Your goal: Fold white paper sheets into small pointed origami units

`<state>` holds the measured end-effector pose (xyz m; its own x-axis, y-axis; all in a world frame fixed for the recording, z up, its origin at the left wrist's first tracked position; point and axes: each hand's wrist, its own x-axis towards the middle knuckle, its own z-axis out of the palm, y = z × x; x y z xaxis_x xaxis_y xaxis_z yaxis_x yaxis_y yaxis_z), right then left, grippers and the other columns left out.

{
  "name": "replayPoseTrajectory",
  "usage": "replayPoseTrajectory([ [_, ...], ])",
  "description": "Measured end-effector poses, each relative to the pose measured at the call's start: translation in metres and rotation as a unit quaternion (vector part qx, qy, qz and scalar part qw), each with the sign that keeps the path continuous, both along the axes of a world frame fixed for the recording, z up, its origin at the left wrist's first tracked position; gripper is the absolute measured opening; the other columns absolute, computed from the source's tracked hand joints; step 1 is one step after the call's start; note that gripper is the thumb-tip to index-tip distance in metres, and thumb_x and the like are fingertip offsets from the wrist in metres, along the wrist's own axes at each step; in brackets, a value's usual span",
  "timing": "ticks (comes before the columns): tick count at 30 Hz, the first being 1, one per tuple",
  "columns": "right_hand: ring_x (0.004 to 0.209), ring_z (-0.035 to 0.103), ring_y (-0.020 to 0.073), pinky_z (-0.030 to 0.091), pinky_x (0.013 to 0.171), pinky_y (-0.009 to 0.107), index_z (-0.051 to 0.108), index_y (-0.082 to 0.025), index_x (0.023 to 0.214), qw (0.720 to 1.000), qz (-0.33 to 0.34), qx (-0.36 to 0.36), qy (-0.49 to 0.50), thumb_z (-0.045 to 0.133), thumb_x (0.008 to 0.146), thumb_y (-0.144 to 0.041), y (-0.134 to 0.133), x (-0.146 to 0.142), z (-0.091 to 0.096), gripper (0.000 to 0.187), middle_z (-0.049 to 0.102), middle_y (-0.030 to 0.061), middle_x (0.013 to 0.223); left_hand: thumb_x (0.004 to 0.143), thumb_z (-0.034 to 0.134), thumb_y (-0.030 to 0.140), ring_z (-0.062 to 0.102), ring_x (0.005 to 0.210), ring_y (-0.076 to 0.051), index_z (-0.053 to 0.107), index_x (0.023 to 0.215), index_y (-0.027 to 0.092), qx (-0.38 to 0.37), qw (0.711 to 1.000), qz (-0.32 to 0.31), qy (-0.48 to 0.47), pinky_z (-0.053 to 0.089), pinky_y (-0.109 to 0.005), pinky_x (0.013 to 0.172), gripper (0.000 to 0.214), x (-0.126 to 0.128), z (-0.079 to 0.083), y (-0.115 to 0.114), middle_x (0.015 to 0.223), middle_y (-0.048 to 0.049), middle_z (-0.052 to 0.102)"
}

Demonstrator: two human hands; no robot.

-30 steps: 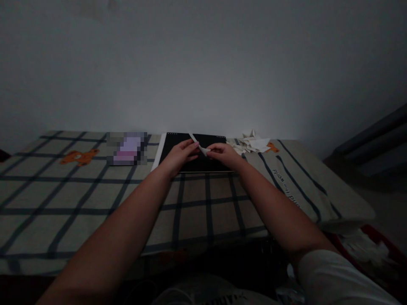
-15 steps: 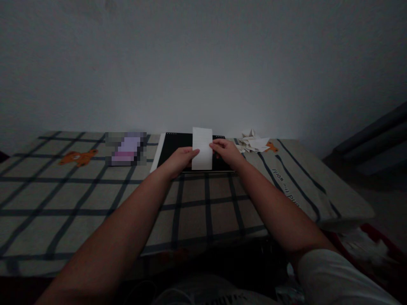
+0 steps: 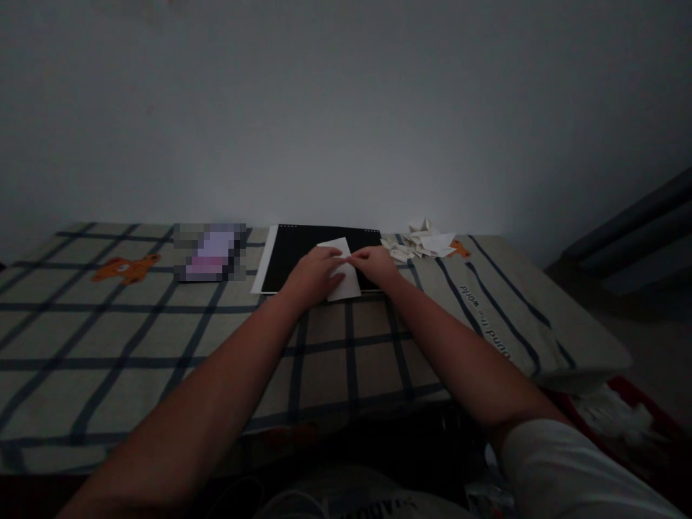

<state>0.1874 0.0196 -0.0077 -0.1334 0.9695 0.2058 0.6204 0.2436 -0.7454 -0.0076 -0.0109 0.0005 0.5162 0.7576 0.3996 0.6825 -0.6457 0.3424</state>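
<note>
A white strip of paper (image 3: 346,287), tilted, lies between my hands over a black pad (image 3: 295,249) with a white left edge. My left hand (image 3: 316,274) is on the paper's left side, its thumb and fingers closed around it. From the right, my right hand (image 3: 377,265) pinches the paper near its middle with thumb and index finger. Part of the paper is covered by my left fingers.
A phone with a blurred screen (image 3: 210,254) rests at the left. Folded white paper pieces (image 3: 424,241) are heaped right of the pad. A checked cloth (image 3: 216,335) covers the table, which backs onto a grey wall (image 3: 346,115). A red container (image 3: 632,418) with white scraps stands lower right.
The paper has turned from upright to tilted and dropped slightly toward me. My left hand has moved further over it, and my right hand has shifted left and down.
</note>
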Motion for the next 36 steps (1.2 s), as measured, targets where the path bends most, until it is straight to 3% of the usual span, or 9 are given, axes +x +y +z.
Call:
replayPoseTrajectory([
  [4, 0.087, 0.065, 0.0216, 0.048, 0.08, 0.033, 0.079, -0.02, 0.085, 0.992, 0.0, 0.063, -0.111, 0.072, 0.084, -0.032, 0.002, 0.002, -0.007, 0.014, 0.074, 0.0081, 0.091, 0.093, 0.055, 0.034, 0.052, 0.132, -0.032, 0.066, 0.129, 0.017, -0.03, 0.997, -0.001, 0.069, 0.038, -0.048, 0.113, 0.041, 0.005, -0.006, -0.002, 0.141, -0.016, 0.059],
  [9, 0.098, 0.061, 0.0222, 0.048, 0.089, 0.035, 0.072, -0.019, 0.118, 0.981, 0.01, 0.129, -0.144, 0.078, 0.08, -0.028, 0.004, 0.01, -0.007, 0.04, 0.067, 0.0107, 0.108, 0.096, 0.049, 0.036, 0.047, 0.139, -0.03, 0.062, 0.135, 0.016, -0.047, 0.995, -0.004, 0.083, 0.033, -0.046, 0.117, 0.045, 0.004, -0.015, 0.004, 0.149, -0.0159, 0.053],
  [13, 0.099, 0.059, 0.0212, 0.046, 0.09, 0.035, 0.079, -0.021, 0.098, 0.966, 0.104, 0.154, -0.18, 0.071, 0.087, -0.026, 0.005, 0.018, -0.002, 0.014, 0.066, 0.009, 0.106, 0.099, 0.045, 0.038, 0.045, 0.141, -0.03, 0.057, 0.14, 0.018, -0.028, 0.994, -0.004, 0.105, 0.031, -0.046, 0.117, 0.048, 0.004, -0.02, 0.005, 0.152, -0.0154, 0.05],
  [17, 0.094, 0.059, 0.0213, 0.044, 0.088, 0.035, 0.081, -0.021, 0.094, 0.951, 0.156, 0.141, -0.228, 0.067, 0.091, -0.025, 0.004, 0.023, 0.001, 0.015, 0.069, 0.009, 0.097, 0.101, 0.041, 0.041, 0.043, 0.143, -0.032, 0.054, 0.142, 0.013, -0.02, 0.992, -0.011, 0.127, 0.03, -0.05, 0.117, 0.051, 0.004, -0.019, 0.004, 0.153, -0.0197, 0.048],
  [26, 0.098, 0.06, 0.0248, 0.044, 0.088, 0.035, 0.079, -0.014, 0.106, 0.94, 0.062, 0.142, -0.304, 0.053, 0.098, -0.025, 0.001, 0.008, -0.006, 0.029, 0.07, 0.0144, 0.104, 0.103, 0.039, 0.04, 0.039, 0.146, -0.03, 0.05, 0.146, 0.014, -0.027, 0.988, 0.003, 0.15, 0.025, -0.05, 0.12, 0.051, 0.007, -0.016, -0.001, 0.155, -0.018, 0.046],
  [36, 0.103, 0.061, 0.0219, 0.042, 0.085, 0.029, 0.076, -0.013, 0.105, 0.923, 0.035, 0.069, -0.376, 0.039, 0.103, -0.027, 0.01, -0.007, 0.014, 0.039, 0.068, 0.0141, 0.115, 0.104, 0.033, 0.041, 0.039, 0.146, -0.024, 0.048, 0.148, 0.014, 0.005, 0.982, 0.034, 0.188, 0.027, -0.046, 0.121, 0.053, 0.01, -0.015, -0.007, 0.156, -0.013, 0.046],
])
